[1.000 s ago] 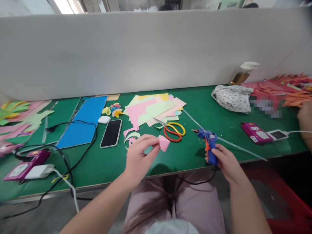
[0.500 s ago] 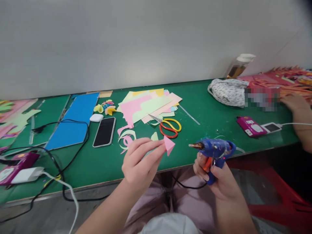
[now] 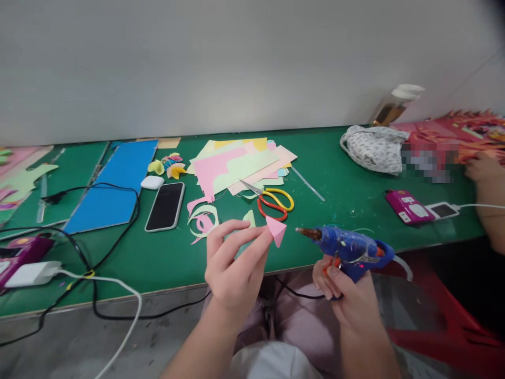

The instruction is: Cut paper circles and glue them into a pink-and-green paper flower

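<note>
Between its thumb and fingertips my left hand (image 3: 235,263) pinches a small folded pink paper piece (image 3: 276,231), held above the table's front edge. My right hand (image 3: 349,295) wraps round the handle of a blue hot glue gun (image 3: 347,246), whose nozzle points left toward the pink paper, a short gap apart. A glue stick end (image 3: 403,267) sticks out of the gun's back. Just behind the paper lie scissors (image 3: 276,202) with red and yellow handles, blades over a stack of coloured paper sheets (image 3: 236,168). A small pale green paper piece (image 3: 249,218) and curled offcuts (image 3: 203,221) are nearby.
On the green table (image 3: 315,147) lie a phone (image 3: 165,206), a white earbud case (image 3: 152,182), a blue board (image 3: 114,184), paper petals (image 3: 169,166) and two purple power blocks (image 3: 410,207) with cables. A cloth pouch (image 3: 374,150) and bottle (image 3: 398,105) stand right, near another person's arm (image 3: 491,195).
The glue gun's nozzle has come closer to the pink paper and the gun has tilted, its nozzle end higher. My left hand has moved slightly right. The view has shifted a little.
</note>
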Demonstrator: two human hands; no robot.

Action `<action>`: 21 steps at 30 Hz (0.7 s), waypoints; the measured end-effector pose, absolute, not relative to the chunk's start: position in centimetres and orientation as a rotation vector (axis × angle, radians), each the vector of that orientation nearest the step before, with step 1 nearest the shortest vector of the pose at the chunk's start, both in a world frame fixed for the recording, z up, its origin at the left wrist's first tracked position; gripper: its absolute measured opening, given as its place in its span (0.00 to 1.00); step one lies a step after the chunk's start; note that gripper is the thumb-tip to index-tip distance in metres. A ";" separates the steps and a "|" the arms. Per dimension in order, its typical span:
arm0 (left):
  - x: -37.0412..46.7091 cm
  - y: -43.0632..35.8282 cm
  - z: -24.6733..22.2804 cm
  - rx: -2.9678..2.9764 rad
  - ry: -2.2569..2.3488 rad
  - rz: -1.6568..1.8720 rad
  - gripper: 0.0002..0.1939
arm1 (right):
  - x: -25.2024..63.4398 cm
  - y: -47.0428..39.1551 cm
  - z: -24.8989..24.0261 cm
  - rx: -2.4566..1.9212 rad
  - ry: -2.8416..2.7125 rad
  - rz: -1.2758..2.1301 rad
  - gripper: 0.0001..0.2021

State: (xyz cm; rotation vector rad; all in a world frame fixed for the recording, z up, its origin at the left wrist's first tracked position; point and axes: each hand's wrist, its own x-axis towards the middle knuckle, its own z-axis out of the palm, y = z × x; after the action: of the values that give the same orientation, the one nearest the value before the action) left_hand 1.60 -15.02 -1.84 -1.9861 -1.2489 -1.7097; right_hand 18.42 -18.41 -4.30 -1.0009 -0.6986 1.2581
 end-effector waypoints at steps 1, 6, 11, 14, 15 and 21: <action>1.7 -15.0 -1.8 -1.979 -1.248 -1.722 0.14 | 18.4 -18.4 -4.3 -1.010 -0.700 1.247 0.10; 1.5 -15.0 -1.9 -1.981 -1.193 -1.789 0.13 | 18.4 -18.5 -4.6 -1.064 -0.758 1.213 0.13; 1.4 -15.2 -2.0 -1.985 -1.158 -1.798 0.13 | 18.5 -18.7 -4.8 -1.044 -0.812 1.194 0.14; 1.5 -15.3 -1.9 -1.979 -1.180 -1.761 0.13 | 18.5 -18.8 -4.7 -1.076 -0.843 1.176 0.15; 1.5 -15.3 -1.9 -1.976 -1.190 -1.755 0.13 | 18.4 -18.8 -4.7 -1.087 -0.846 1.170 0.15; 1.4 -15.3 -2.1 -1.979 -1.216 -1.756 0.14 | 18.4 -19.0 -4.9 -1.084 -0.818 1.177 0.17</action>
State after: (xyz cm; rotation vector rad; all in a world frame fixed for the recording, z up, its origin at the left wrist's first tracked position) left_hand 1.41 -15.32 -2.10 -1.9792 -1.2159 -1.7562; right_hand 18.39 -18.95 -4.89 -1.0839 -0.8181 1.1768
